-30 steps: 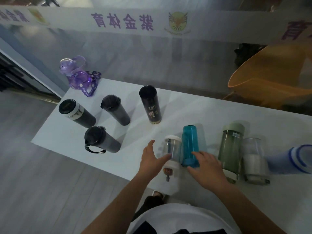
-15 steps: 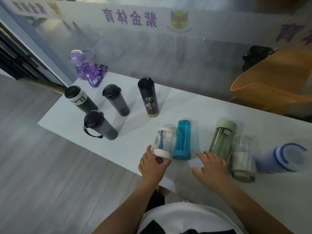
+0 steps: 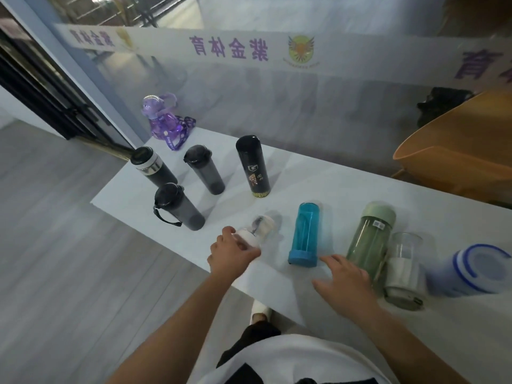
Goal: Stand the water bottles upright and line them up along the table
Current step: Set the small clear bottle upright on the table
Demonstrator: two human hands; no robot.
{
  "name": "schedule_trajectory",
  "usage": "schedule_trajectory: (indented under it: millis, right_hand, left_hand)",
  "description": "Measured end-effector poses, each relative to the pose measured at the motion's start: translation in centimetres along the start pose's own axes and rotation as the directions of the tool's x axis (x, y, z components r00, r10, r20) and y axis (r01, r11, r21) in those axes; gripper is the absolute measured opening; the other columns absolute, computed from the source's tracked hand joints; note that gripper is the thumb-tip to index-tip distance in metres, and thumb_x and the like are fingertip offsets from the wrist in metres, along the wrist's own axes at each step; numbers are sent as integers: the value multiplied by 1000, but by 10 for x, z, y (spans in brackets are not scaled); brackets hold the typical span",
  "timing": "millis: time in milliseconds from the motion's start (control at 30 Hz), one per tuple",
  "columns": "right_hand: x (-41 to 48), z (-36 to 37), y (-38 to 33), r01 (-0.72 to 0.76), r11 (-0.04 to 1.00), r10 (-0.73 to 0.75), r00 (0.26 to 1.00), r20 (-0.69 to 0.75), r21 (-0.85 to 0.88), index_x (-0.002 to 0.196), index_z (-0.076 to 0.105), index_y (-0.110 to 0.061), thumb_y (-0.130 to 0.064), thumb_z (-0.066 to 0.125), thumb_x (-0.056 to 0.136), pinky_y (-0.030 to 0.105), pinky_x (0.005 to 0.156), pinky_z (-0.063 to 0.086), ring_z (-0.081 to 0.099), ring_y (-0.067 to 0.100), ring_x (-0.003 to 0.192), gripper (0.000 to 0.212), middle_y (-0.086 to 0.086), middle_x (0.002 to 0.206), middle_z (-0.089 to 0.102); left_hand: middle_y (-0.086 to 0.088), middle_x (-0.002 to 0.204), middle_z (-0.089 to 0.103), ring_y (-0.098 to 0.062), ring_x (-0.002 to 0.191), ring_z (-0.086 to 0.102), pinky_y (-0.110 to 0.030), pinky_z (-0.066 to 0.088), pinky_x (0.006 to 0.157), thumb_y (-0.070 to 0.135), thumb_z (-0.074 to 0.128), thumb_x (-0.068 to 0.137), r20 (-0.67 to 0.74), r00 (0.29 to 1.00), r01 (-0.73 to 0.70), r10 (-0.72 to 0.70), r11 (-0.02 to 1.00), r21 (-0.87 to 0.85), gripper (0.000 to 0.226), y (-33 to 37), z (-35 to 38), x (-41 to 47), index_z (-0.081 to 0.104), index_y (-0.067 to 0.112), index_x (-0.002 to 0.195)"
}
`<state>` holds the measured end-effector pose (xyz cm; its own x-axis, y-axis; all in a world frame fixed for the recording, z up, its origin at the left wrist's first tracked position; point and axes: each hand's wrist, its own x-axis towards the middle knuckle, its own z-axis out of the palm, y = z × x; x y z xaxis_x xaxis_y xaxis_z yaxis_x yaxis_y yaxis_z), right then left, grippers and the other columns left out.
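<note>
My left hand (image 3: 231, 254) grips the white end of a small clear bottle (image 3: 259, 230) near the table's front edge, tilting it. My right hand (image 3: 345, 284) hovers open, fingers spread, over the table just right of a blue bottle (image 3: 304, 234) that lies flat. A green bottle (image 3: 371, 242), a clear bottle with white contents (image 3: 403, 268) and a blurred blue-and-white bottle (image 3: 471, 271) lie to the right. Three dark bottles (image 3: 177, 207) (image 3: 203, 169) (image 3: 153, 169), a tall black flask (image 3: 253, 166) and a purple bottle (image 3: 162, 119) stand upright at the left.
The white table (image 3: 346, 195) runs from left to right, with its front edge close to my body. A glass wall with purple lettering rises behind it. An orange chair (image 3: 457, 151) sits beyond the glass at the right. Grey floor lies to the left.
My left hand has slid the small clear bottle left, away from the blue bottle, and tipped it. My right hand stays open beside the blue bottle.
</note>
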<state>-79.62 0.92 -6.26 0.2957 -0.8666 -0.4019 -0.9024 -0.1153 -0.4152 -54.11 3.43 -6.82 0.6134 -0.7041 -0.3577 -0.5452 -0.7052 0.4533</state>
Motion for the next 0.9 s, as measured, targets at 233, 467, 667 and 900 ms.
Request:
schedule_trajectory:
  millis: [233,467,667,900]
  right_hand:
    - [8,3,-13,44,998,-43,999,-11,42,143,35,-29,-54,48,87,45,113,24,38,17,133,63,-6,144,42]
    - [9,2,-8,8,998,-6,999,-41,57,141,40,-30,-54,51,87,41,111,29,41,16,131,60,-6,143,45]
    - [10,1,-5,-5,996,10,999,-51,84,140,41,-31,-53,51,87,42,110,30,43,16,129,58,-6,141,46]
    - [2,-2,11,-5,995,11,998,-63,103,139,42,-31,-52,52,86,42,111,29,41,16,131,58,-7,144,44]
  left_hand:
    - [-5,118,56,-30,112,50,-37,48,79,57,79,57,135,989,-108,68,943,314,85,21,-69,56,46,25,129]
    - [-7,122,50,-30,118,43,-44,47,93,52,79,66,201,968,-231,153,856,462,83,26,-73,74,42,26,136]
    - [-4,133,52,-31,125,45,-51,36,105,60,75,65,284,939,-332,196,736,590,95,31,-76,81,28,38,145]
    - [2,152,40,-24,140,36,-49,28,116,54,65,83,74,805,-583,588,762,283,69,71,-43,19,36,35,143]
